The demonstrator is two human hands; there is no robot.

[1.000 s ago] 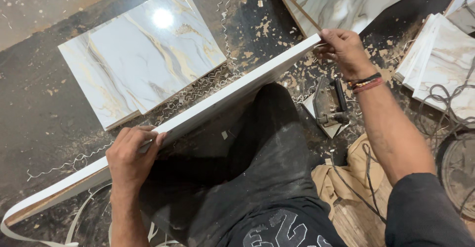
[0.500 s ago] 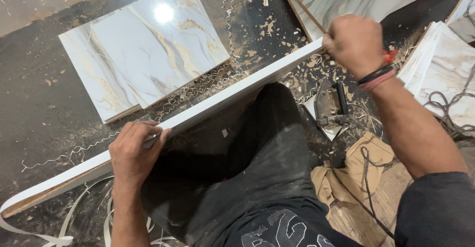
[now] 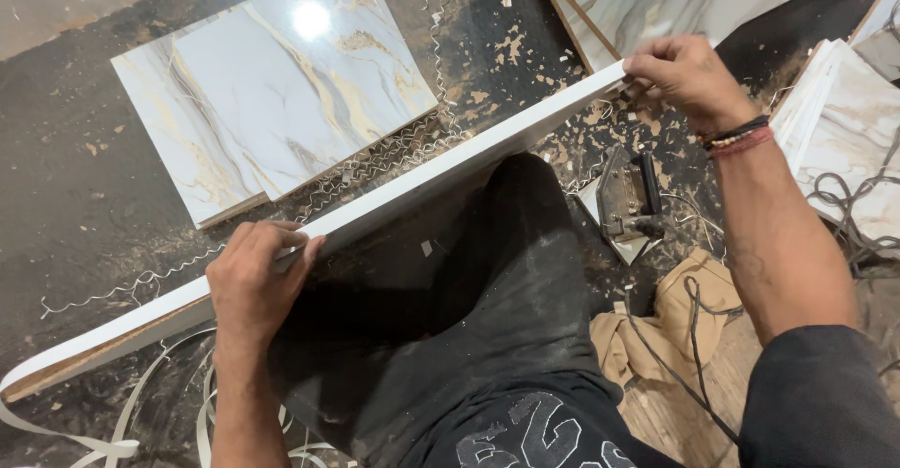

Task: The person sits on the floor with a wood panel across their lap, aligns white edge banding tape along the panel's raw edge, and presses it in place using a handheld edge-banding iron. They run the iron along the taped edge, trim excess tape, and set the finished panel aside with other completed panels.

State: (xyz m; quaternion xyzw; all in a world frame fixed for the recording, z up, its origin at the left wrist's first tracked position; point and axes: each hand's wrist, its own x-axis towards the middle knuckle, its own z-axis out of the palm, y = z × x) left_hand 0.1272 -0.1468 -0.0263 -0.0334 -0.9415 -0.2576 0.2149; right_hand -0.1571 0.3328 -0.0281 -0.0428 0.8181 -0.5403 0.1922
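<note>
Two hands: left hand [image 3: 255, 276] pinched the long white-edged panel [image 3: 450, 173] mid-length; right hand [image 3: 684, 74] gripped its far end.
Panel position: on edge across the dark-trousered lap.
Progress: white edge strip applied along visible length; curled trimmings [image 3: 375, 163] on floor; loose strip end [image 3: 56, 430] untrimmed.
Packages, labels: none seen; stacked marble-pattern panels [image 3: 272, 102] beyond.
</note>
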